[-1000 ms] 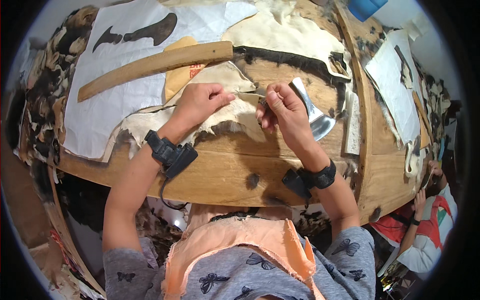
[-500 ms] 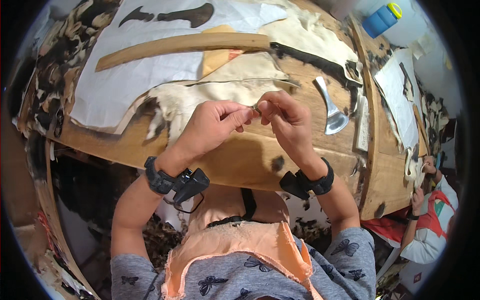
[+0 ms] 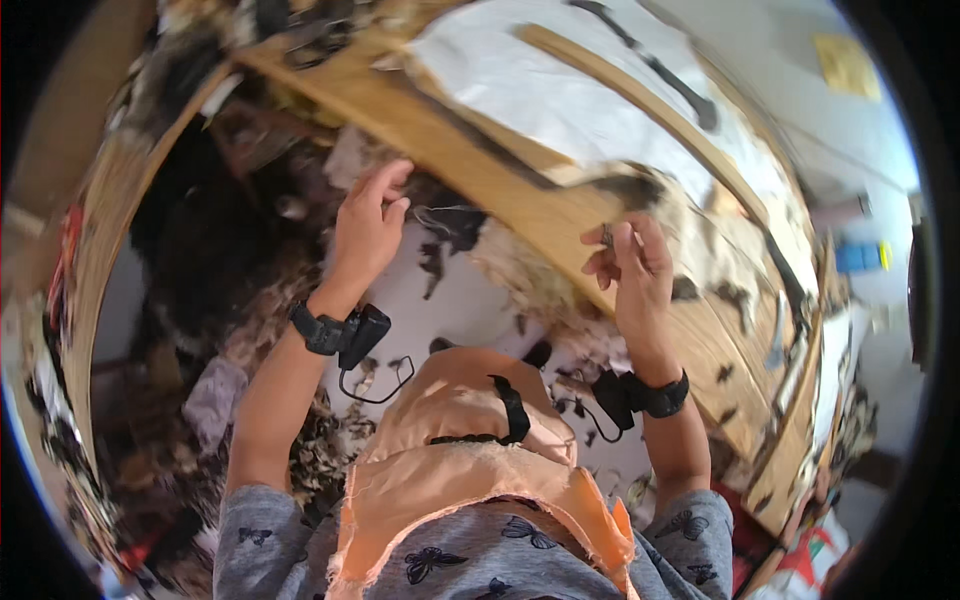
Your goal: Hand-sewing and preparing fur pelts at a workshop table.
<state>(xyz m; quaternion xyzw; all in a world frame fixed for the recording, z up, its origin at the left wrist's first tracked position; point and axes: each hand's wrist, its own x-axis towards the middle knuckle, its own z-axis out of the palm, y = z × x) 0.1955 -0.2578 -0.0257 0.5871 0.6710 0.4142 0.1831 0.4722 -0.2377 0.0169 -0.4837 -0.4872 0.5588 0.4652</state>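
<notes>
My left hand (image 3: pixel 368 225) is held over the floor beyond the near edge of the wooden table (image 3: pixel 480 168). Its fingers are stretched out and nothing shows in them. At the table's near edge, my right hand (image 3: pixel 642 270) pinches a small dark object (image 3: pixel 607 236) between thumb and fingers; its kind is too small to make out. Pale hide pieces with dark fur (image 3: pixel 715 240) lie on the tabletop just past that hand. Both wrists wear black straps with boxy devices.
On the table lie a white sheet (image 3: pixel 560 85), a long wooden strip (image 3: pixel 655 115) and a dark curved piece (image 3: pixel 660 65). A metal scraper-like tool (image 3: pixel 778 335) and a blue bottle (image 3: pixel 860 257) are at right. Fur scraps (image 3: pixel 320 455) litter the floor. Another person's clothing (image 3: pixel 805 555) shows lower right.
My hands have come apart from around the small object, the left swinging leftward off the table and the right keeping the object. The view has turned left, showing more floor.
</notes>
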